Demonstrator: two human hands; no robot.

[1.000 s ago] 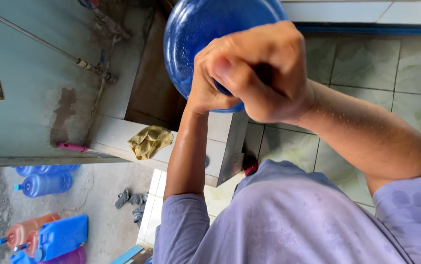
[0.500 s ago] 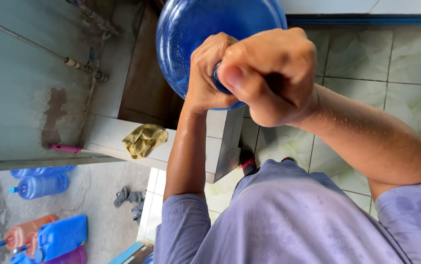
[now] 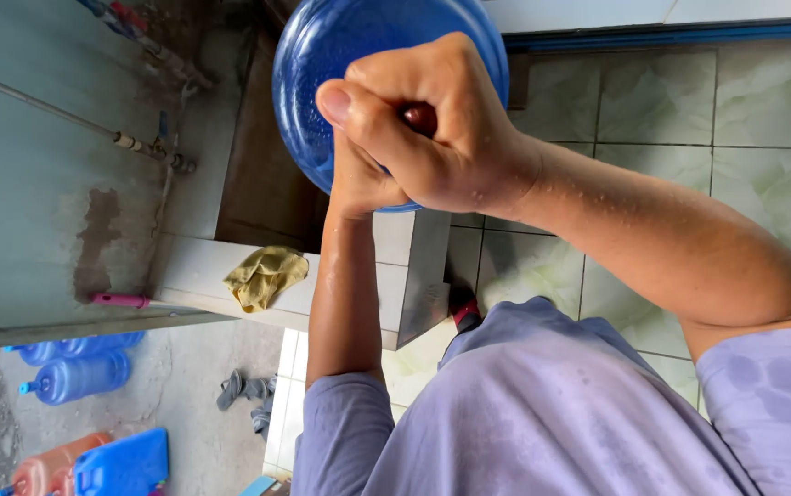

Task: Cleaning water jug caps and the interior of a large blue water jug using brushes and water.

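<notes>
— Where do we have the large round translucent blue plastic water jug [image 3: 340, 64] right now?

— Straight beyond our two fists, with its rounded end filling the view past the knuckles. Its long axis seems to run directly away from us, so we look along it rather than across it.

— And the grip?

— Our right hand [image 3: 432, 129] is curled tight into a fist, thumb laid across the fingers, closed on something small and dark red [image 3: 419, 116] that just peeks out between thumb and forefinger. It sits against the jug's near end; we cannot tell what it is. Our left hand [image 3: 359, 179] is tucked just beneath the right one, also closed and pressed against the jug, but the right fist hides what it holds.

— Which hand is nearer the jug?

— Both touch it; the right lies over the jug's centre, the left toward its lower rim.

— What else lies around the jug?

— Below it stands a white tiled ledge [image 3: 203, 276] with a crumpled yellow-green cloth [image 3: 265, 274] lying on it and a pink-handled tool [image 3: 120, 300] at its edge. Further from the jug, on the grey concrete floor [image 3: 184, 395], lie more blue water jugs [image 3: 74, 372], a flat blue plastic container [image 3: 124, 464] and a grey rag [image 3: 244, 390]. On the jug's other side are pale green floor tiles [image 3: 671, 119].
</notes>
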